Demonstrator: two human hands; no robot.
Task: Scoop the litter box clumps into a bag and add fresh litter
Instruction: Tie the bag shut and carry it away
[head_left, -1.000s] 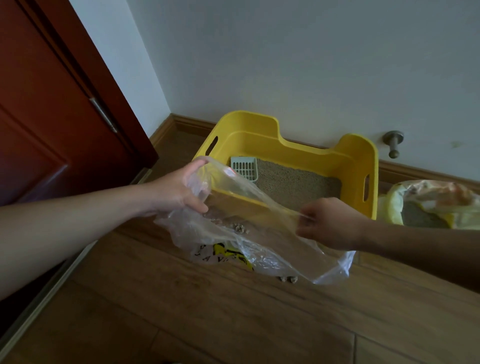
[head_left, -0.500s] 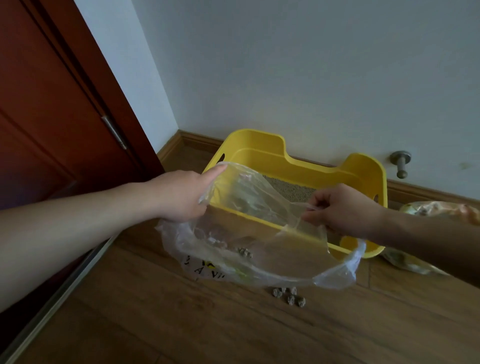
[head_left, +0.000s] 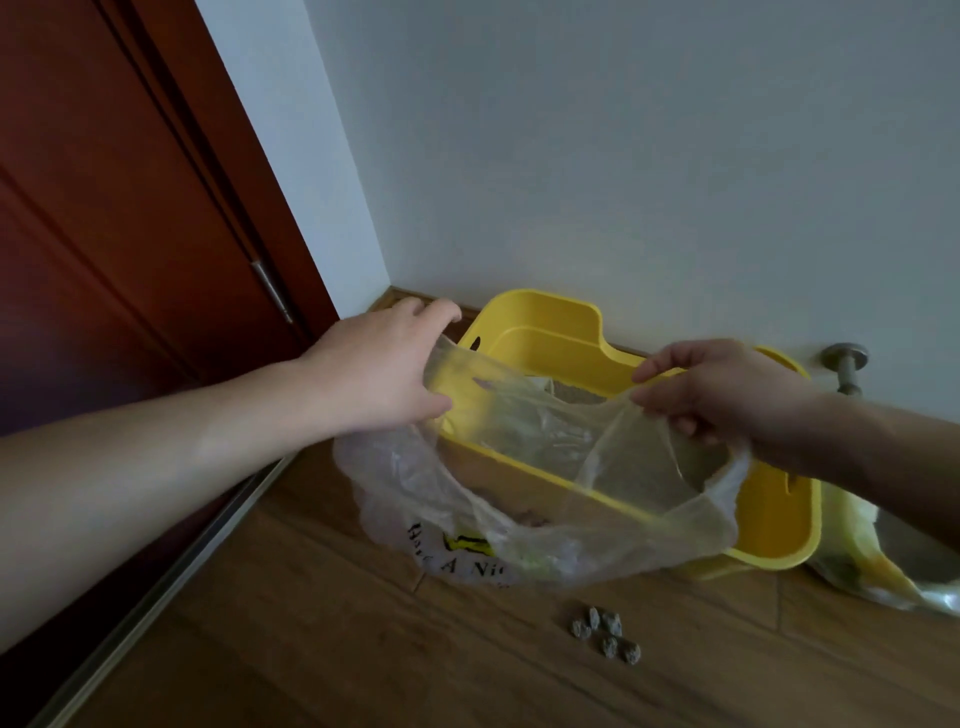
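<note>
Head view: bag (head_left: 519, 525) spread open in front of the litter box (head_left: 550, 332), job looks only part done.
The left hand (head_left: 379, 374) and right hand (head_left: 722, 389) each pinch the bag's rim, fingers curled on the plastic. A few bits seem to lie inside, several clumps (head_left: 605, 634) sit loose on the wood floor (head_left: 311, 649), and fresh litter looks yet to come. Another sack (head_left: 852, 561) lies right, door (head_left: 130, 234) left, pale wall (head_left: 623, 156) behind.

The plastic bag (head_left: 545, 467) stretches across the near side of the litter box (head_left: 545, 317), screening its opening. Wall (head_left: 649, 156) behind, door (head_left: 104, 234) left and a second bag (head_left: 872, 566) right hem the box in. Floor (head_left: 337, 654) in front lies open, bar a few clumps (head_left: 605, 634).
</note>
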